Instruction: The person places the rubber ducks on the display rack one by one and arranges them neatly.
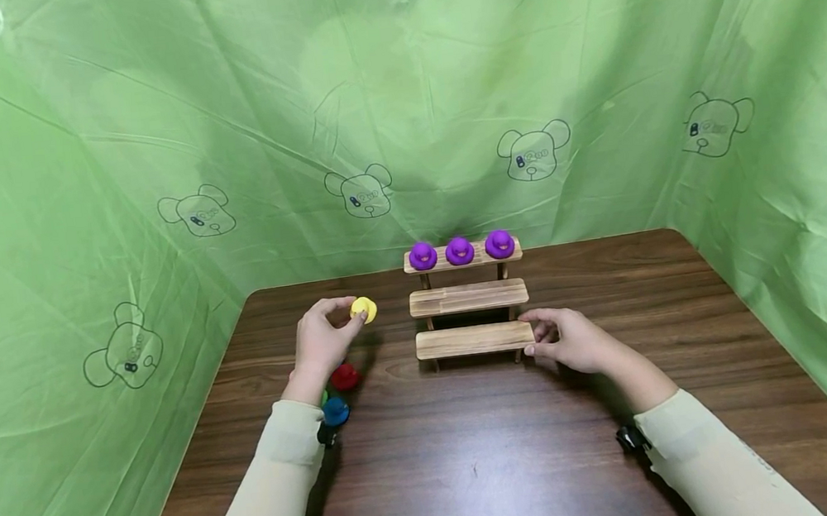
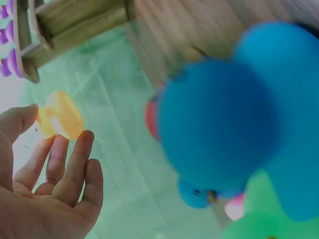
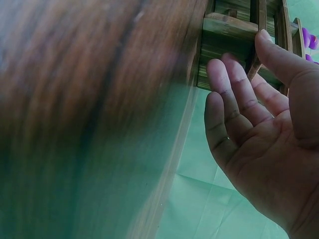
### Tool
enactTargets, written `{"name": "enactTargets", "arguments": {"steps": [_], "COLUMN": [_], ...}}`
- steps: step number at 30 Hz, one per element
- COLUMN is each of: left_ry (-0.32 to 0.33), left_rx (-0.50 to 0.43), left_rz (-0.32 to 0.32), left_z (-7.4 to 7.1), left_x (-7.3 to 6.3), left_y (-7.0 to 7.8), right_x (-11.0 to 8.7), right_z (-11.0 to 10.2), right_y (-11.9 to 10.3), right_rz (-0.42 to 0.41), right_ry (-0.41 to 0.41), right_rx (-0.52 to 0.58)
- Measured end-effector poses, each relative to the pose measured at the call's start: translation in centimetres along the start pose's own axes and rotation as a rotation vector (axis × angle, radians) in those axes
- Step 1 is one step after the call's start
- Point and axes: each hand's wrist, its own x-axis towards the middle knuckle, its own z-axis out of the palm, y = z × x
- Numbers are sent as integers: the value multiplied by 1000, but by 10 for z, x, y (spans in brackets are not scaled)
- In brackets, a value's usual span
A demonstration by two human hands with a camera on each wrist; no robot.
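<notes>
Small yellow duck [image 1: 363, 308], seemingly pinched aloft.

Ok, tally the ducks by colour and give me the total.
Purple ducks: 3, on the top step of the wooden stand.
Yellow duck: 1, at the left hand's fingertips.
Red duck: 1.
Blue duck: 1.
Green duck: 1, mostly hidden under the left wrist.
Total: 7 in view.

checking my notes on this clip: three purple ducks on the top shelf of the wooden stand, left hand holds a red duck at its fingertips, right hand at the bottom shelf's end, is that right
Not quite. The duck at the left hand's fingertips is the yellow duck, not a red one; the red duck sits on the table by that wrist. The head view shows this. The three purple ducks on the top shelf and the right hand at the bottom shelf's end are correct.
</notes>
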Motion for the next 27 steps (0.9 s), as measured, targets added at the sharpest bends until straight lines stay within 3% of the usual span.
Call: {"name": "enactTargets", "arguments": {"steps": [5, 10, 27], "left_ry": [-2, -10, -9], "left_rx": [-109, -145, -29], "left_rz": [24, 47, 197], "left_z": [7, 14, 37], "left_x": [-1, -3, -4], "left_y": [13, 24, 59], "right_x": [0, 0, 0], "right_z": [0, 1, 0], "right_y": [-1, 0, 2], "right_rz": [13, 12, -3], "right_ry": [0, -1, 6], "right_rx": [-5, -1, 0]}}
